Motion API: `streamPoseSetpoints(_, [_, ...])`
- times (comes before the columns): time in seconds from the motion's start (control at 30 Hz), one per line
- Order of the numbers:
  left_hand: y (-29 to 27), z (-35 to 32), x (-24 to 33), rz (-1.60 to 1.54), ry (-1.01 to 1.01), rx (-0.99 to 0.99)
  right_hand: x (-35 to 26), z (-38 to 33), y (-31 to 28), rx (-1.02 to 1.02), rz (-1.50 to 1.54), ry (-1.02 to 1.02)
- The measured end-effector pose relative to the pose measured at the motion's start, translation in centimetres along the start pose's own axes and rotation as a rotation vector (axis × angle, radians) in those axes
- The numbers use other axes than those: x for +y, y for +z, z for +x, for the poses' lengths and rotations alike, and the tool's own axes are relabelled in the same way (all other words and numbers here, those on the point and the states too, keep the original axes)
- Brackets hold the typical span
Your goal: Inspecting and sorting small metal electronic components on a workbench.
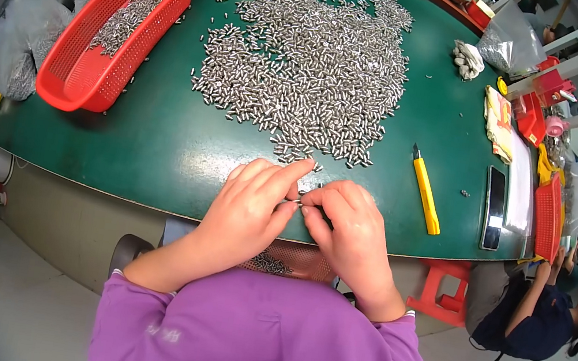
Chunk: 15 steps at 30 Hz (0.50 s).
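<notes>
A broad pile of small shiny metal pins [319,74] is spread over the green table [161,140]. At its near edge, my left hand [248,197] has the forefinger stretched toward a few loose pins. The thumb and another finger of that hand pinch close to the right fingertips. My right hand [352,217] is closed in a pinch, thumb against forefinger. A small metal pin [298,202] shows between the two hands, partly hidden by the fingertips. Below the table edge, over my lap, a reddish perforated basket [318,262] holds more pins.
A red basket [72,95] with pins stands left, beside clear bags [27,18]. Toward the right lie a yellow utility knife [426,192], a phone [494,209], white gloves [467,61] and a red basket [547,217]. A red stool [442,291] and a seated person [543,319] are beyond.
</notes>
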State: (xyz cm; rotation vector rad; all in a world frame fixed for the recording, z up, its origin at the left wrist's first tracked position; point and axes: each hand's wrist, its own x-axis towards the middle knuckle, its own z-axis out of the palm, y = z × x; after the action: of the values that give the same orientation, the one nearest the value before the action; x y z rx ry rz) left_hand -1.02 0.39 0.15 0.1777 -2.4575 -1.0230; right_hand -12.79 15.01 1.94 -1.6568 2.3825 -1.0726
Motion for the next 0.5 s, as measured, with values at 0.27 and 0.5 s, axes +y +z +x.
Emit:
streamPoseSetpoints(0.27, [-0.20,-0.54,0.03,-0.071,-0.021,0.000,0.20,0.29,-0.09,-0.036,0.090,-0.057])
streamPoseSetpoints(0.5, [-0.29,-0.45,0.08,-0.162,-0.077,-0.003,0.16,0.69,0.47,-0.016,0.128,-0.036])
